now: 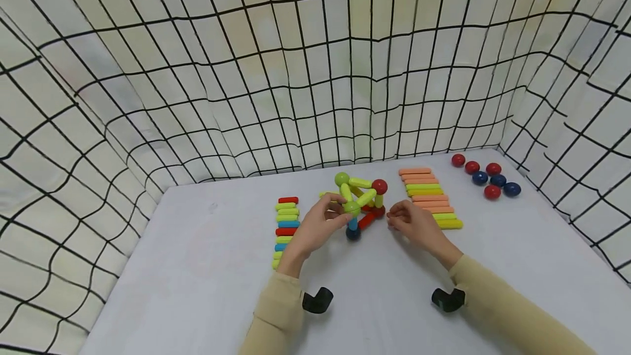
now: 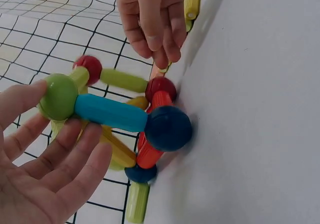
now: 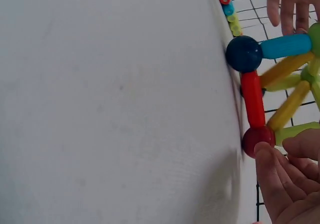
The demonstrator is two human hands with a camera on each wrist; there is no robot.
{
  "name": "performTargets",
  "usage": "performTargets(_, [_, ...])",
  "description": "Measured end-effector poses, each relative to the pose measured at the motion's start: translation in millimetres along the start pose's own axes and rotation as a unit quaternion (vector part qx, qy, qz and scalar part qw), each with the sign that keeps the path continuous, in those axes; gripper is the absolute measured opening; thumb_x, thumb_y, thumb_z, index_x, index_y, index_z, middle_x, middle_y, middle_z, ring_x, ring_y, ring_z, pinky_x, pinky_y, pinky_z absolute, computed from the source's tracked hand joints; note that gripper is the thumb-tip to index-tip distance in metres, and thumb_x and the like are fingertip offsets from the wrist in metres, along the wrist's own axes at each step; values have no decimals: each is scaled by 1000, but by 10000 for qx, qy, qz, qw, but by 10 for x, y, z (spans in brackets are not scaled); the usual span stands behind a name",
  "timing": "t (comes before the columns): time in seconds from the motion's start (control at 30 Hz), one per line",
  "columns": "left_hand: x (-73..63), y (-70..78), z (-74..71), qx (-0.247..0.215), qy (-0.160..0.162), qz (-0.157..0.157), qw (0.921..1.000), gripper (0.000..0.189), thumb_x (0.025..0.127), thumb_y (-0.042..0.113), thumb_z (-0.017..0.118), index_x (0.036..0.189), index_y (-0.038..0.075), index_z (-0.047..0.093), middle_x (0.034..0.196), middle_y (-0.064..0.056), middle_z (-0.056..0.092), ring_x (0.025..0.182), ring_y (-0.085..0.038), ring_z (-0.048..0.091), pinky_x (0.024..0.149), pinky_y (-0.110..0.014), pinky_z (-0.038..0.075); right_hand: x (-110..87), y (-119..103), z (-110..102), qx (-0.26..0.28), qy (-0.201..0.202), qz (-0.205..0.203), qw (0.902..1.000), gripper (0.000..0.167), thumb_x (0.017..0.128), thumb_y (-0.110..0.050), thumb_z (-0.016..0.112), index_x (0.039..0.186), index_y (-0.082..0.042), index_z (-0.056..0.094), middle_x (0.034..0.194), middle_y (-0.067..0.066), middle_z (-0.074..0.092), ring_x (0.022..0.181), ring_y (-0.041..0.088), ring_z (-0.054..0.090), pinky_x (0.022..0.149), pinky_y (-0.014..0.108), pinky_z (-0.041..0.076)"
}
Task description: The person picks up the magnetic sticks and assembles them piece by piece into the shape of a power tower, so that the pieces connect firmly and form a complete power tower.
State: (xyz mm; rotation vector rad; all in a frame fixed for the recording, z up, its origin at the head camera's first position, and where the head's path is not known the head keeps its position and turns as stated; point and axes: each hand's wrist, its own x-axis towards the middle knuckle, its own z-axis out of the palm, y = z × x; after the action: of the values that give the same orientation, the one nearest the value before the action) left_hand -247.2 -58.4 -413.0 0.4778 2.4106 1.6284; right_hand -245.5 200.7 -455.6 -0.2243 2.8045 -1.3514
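A frame of magnetic rods and balls stands on the table in front of me. My left hand [image 1: 320, 223] holds its near green ball [image 2: 59, 97] between thumb and fingers. From that ball a blue rod [image 2: 111, 113] runs down to a dark blue ball [image 2: 169, 128] resting on the table. A red rod [image 3: 253, 100] joins the dark blue ball to a low red ball [image 3: 256, 140]. My right hand [image 1: 414, 223] is just right of this red ball, fingers loosely bent and holding nothing. Another red ball [image 1: 379, 186] tops the frame's right side.
A column of short rods [image 1: 287, 224] lies left of the frame, partly behind my left arm. Longer orange and yellow rods [image 1: 430, 198] lie at right. Several loose red and blue balls [image 1: 493, 169] sit at the far right corner. A black-grid backdrop [image 1: 305, 86] surrounds the table.
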Motion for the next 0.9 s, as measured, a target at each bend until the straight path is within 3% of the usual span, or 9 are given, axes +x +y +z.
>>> performTargets(0.13, [-39, 24, 61, 173, 78, 238, 9995, 31, 94, 28, 66, 121, 17, 56, 108, -3, 59, 105, -21, 61, 87, -37, 53, -69, 56, -116, -21, 43, -175, 9998, 23, 96, -11, 61, 117, -1, 59, 109, 12, 67, 96, 25, 66, 79, 35, 57])
performTargets(0.3, [-42, 25, 117, 252, 284, 318, 9988, 30, 93, 25, 68, 120, 17, 57, 107, -3, 59, 103, -21, 61, 86, -36, 53, -194, 175, -403, -629, 142, -269, 9976, 20, 96, -14, 63, 114, -4, 65, 107, 10, 68, 101, 29, 63, 85, 43, 55])
performTargets(0.47, [-54, 17, 149, 149, 230, 375, 9989, 29, 93, 26, 68, 119, 18, 58, 107, -3, 60, 100, -20, 61, 85, -35, 53, -331, 354, -688, -1181, 38, -315, 9925, 25, 93, -13, 66, 116, -1, 65, 108, 12, 66, 101, 31, 61, 88, 49, 53])
performTargets(0.7, [-47, 24, 213, 264, 356, 535, 9976, 30, 92, 24, 69, 120, 17, 59, 103, -1, 61, 98, -19, 61, 83, -32, 52, -375, 510, -779, -2146, -112, -808, 9733, 25, 83, -3, 74, 108, 0, 68, 106, 14, 64, 101, 35, 58, 91, 55, 49])
performTargets(0.9, [-37, 33, 285, 432, 670, 812, 9935, 33, 90, 20, 72, 120, 11, 59, 103, -3, 59, 95, -21, 58, 82, -27, 53, -303, 494, -736, -2775, -363, -937, 9555, 26, 80, -3, 78, 104, -4, 68, 99, 9, 61, 94, 29, 56, 87, 50, 52])
